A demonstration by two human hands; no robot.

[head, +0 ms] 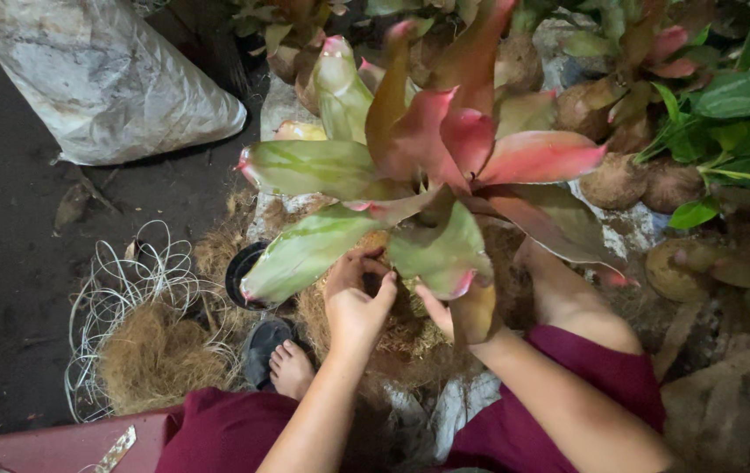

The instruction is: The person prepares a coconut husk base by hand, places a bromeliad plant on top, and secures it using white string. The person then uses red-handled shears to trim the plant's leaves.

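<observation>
Plant (428,166): leaves smooth, waxy, slight gloss. Coconut fibre (158,357): dry, rough, matt. Wire coil (125,276): thin, pale, smooth. Sack (99,74): woven plastic, dull sheen. Skirt (226,434): matt cloth.

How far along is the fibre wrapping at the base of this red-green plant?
Done: a coconut-fibre ball already surrounds the base of the plant. In hand: left hand and right hand press fibre under the leaves. Left, by the look of it: binding; the wire coil and loose fibre pile lie untouched beside the foot.
</observation>
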